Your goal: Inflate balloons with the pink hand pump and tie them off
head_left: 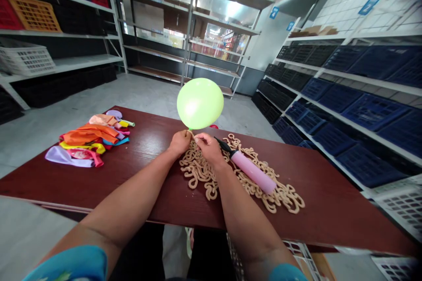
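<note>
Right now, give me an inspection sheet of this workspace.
Surface: dark red-brown table, bare at the near edge.
Job's things: inflated green balloon, neck pinched by left hand and right hand.
Clutter: flat coloured balloons; tan curly strings; pink hand pump lying on them.
Grip: both hands shut on the balloon's neck.
Cables: nothing seen.
Surroundings: metal shelving, blue crates, concrete floor.

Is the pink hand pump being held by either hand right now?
No, the pink hand pump lies on the tan cord pile, while the left hand and right hand pinch the inflated light green balloon's neck.
</note>
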The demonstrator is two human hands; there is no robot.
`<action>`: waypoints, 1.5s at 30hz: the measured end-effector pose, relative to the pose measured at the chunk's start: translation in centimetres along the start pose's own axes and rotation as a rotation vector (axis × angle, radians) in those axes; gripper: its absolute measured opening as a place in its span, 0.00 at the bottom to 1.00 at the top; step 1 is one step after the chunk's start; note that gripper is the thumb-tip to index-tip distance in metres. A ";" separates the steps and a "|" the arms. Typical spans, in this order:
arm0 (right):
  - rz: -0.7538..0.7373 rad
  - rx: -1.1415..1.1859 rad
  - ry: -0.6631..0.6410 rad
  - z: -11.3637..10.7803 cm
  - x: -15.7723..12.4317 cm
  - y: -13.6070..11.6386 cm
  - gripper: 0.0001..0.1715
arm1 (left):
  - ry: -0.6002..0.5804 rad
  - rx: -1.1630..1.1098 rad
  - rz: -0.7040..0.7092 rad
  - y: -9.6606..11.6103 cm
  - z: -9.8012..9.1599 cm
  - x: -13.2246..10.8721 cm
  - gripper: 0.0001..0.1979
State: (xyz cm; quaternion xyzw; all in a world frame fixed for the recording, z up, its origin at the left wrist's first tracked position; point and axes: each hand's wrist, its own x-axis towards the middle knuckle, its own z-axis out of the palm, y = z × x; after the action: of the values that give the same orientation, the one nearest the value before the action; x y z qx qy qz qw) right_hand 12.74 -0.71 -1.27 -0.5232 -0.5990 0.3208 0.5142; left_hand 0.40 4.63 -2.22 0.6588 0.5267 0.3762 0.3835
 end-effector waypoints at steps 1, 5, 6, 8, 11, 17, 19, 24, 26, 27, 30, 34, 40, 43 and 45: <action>-0.002 -0.006 -0.004 -0.1 0.0 -0.1 0.10 | 0.036 0.096 0.033 -0.1 0.1 0.0 0.13; -0.014 0.006 -0.030 -0.2 0.1 0.0 0.11 | 0.044 0.229 0.102 -0.2 0.6 -0.1 0.14; -0.019 0.019 -0.039 -0.2 0.1 0.0 0.12 | 0.039 0.219 0.101 -0.2 0.7 -0.2 0.14; -0.025 0.047 -0.043 -0.2 0.2 0.2 0.12 | 0.029 0.179 0.093 -0.1 0.8 -0.3 0.14; -0.028 0.125 -0.008 -0.1 0.3 0.4 0.12 | 0.014 0.119 0.093 0.0 0.8 -0.4 0.15; -0.067 0.035 0.089 -0.2 0.5 1.0 0.11 | 0.008 0.247 0.126 0.2 0.9 -0.5 0.16; -0.085 -0.003 0.107 -0.2 0.6 1.1 0.11 | -0.006 0.298 0.141 0.4 0.9 -0.6 0.17; 0.131 0.214 0.076 -0.1 0.4 0.7 0.13 | -0.043 0.314 0.158 0.5 1.0 -0.9 0.18; 0.230 0.265 0.034 -0.2 0.3 0.3 0.14 | -0.048 0.342 0.182 0.4 1.0 -0.9 0.17; 0.263 0.280 0.013 -0.3 0.2 0.1 0.14 | -0.051 0.355 0.197 0.3 1.0 -0.9 0.17; 0.279 0.301 -0.049 -0.7 0.1 -0.3 0.15 | -0.075 0.327 0.240 0.0 1.1 -0.9 0.17; 0.177 0.240 -0.019 -0.5 0.2 -0.1 0.13 | -0.154 0.049 0.166 -0.1 1.5 -1.1 0.18; 0.114 0.045 0.193 0.4 0.7 1.6 0.11 | -0.267 -0.561 -0.021 1.0 2.3 -2.0 0.15; 0.070 -0.099 0.276 0.4 0.8 2.0 0.11 | -0.307 -0.707 -0.043 1.4 2.3 -2.3 0.16; 0.030 -0.169 0.300 0.2 0.7 2.0 0.11 | -0.317 -0.706 -0.046 1.5 2.2 -2.3 0.16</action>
State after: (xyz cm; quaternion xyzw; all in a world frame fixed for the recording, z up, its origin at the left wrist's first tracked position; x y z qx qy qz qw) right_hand 13.19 0.51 -2.98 -0.6155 -0.5326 0.1950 0.5473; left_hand 2.63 1.89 -2.07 0.5243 0.3135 0.4193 0.6716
